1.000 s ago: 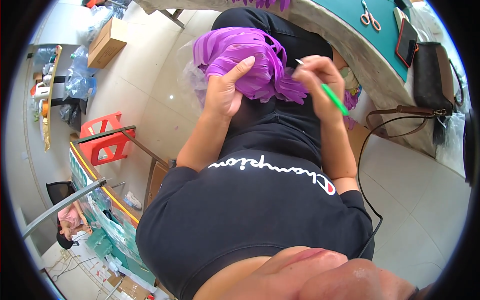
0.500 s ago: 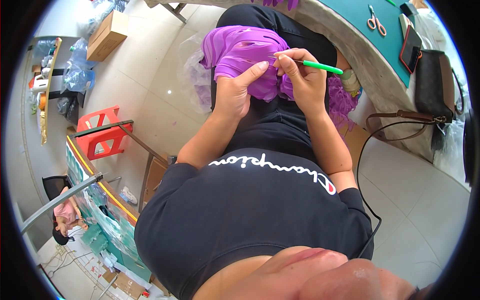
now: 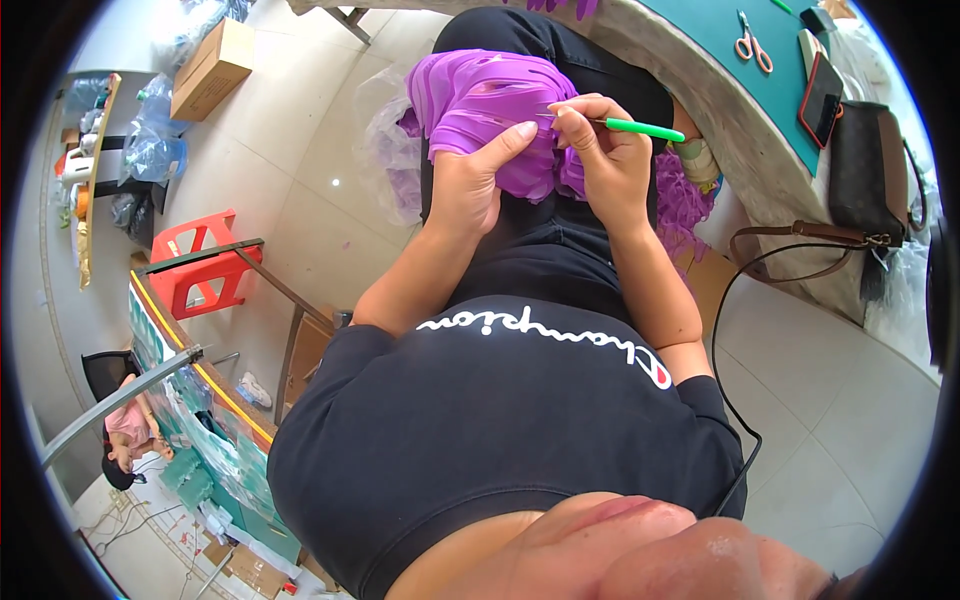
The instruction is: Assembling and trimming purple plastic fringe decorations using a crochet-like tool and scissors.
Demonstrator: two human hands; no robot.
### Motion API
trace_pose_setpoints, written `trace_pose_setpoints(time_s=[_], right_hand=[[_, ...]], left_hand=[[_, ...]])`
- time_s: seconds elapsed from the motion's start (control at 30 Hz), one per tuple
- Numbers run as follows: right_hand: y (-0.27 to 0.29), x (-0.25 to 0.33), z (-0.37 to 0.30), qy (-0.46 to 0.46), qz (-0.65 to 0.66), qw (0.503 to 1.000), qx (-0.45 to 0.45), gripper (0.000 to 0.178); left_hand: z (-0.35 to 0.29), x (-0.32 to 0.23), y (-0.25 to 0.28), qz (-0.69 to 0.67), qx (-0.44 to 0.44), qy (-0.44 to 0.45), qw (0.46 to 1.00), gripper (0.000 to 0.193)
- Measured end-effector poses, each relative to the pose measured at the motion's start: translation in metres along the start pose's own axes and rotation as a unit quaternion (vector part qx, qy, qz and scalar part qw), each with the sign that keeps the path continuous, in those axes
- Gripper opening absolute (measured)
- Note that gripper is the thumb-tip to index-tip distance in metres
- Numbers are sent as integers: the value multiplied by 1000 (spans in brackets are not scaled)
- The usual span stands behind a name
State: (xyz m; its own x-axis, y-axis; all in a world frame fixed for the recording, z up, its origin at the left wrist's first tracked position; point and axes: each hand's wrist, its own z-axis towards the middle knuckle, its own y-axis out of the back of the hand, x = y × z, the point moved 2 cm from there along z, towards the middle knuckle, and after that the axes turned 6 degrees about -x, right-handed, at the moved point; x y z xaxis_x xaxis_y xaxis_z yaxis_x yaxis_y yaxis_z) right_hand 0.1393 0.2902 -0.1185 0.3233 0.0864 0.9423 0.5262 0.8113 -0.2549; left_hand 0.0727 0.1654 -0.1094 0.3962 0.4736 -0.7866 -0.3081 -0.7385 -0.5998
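Note:
A bundle of shiny purple strips (image 3: 480, 95), rubbery in look, lies over my lap. My left hand (image 3: 475, 185) grips its near side, with the thumb pressed on top and the other fingers hidden beneath. In my right hand (image 3: 610, 150) is a slim tool with a green handle (image 3: 645, 129), pinched between thumb and fingers. Its thin metal shaft points left to the strips, close to my left thumb. What kind of tip it has is too small to make out.
To the right, a table with a green mat (image 3: 725, 40) holds scissors (image 3: 750, 45) and a phone (image 3: 822, 98). A dark handbag (image 3: 868, 165) is beside it. More purple strips (image 3: 685, 200) hang by my right knee. Leftward stand a red stool (image 3: 195, 260) and a cardboard box (image 3: 212, 70); a person (image 3: 130, 430) sits farther off.
The tool and both hands keep almost the same place. The surroundings at left have shifted slightly leftward in the picture.

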Motion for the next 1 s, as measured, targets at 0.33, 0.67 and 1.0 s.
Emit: trace_pose_setpoints(time_s=[0.33,0.67,1.0], right_hand=[[-5,0,-2,8,16,1000,-14,13],[6,10,6,46,19,999,7,12],[-12,16,-8,143,-282,943,-103,36]], left_hand=[[0,0,3,2,2,-2,1000,33],[2,0,4,20,-7,-14,1000,29],[-4,11,-3,32,11,-35,999,28]])
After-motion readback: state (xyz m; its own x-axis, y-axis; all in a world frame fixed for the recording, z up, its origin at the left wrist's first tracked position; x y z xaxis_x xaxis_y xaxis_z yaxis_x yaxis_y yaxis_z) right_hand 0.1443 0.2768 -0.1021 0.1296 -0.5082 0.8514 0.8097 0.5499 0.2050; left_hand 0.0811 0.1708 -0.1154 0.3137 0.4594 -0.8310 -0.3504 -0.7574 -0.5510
